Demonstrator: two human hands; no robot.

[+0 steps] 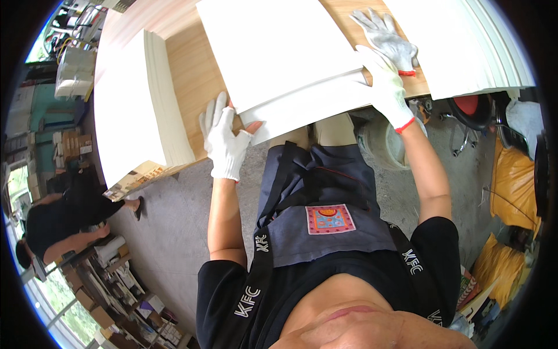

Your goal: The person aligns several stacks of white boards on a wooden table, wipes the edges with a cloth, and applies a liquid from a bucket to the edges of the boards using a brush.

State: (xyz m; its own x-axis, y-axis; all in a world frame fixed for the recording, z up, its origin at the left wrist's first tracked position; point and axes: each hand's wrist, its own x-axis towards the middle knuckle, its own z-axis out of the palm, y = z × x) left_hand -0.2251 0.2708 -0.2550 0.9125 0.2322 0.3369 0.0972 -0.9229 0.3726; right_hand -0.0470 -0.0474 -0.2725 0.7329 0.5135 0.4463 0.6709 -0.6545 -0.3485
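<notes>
In front of me on the wooden table [197, 75] lies a stack of large white paper sheets [285, 52]. Its top part is set back, so a lower white sheet [314, 107] shows along the near edge. My left hand [224, 139], in a white knit glove with bare thumb tip, rests at the near left corner, fingers spread and thumb touching the lower sheet. On the right edge lies my right hand [388, 90], in a white glove with a red cuff, fingers stretched out and thumb apart on the paper. Beside it lies a loose grey-white glove [386, 41].
Thick paper stacks stand on the table at left [128, 104] and right [459, 46]. Below the table are a whitish bucket [381, 142] and a red-and-black stool [471, 110]. Yellow sacks [514, 180] lie at right. At left, a person in black [67, 215] bends near cluttered shelves [110, 279].
</notes>
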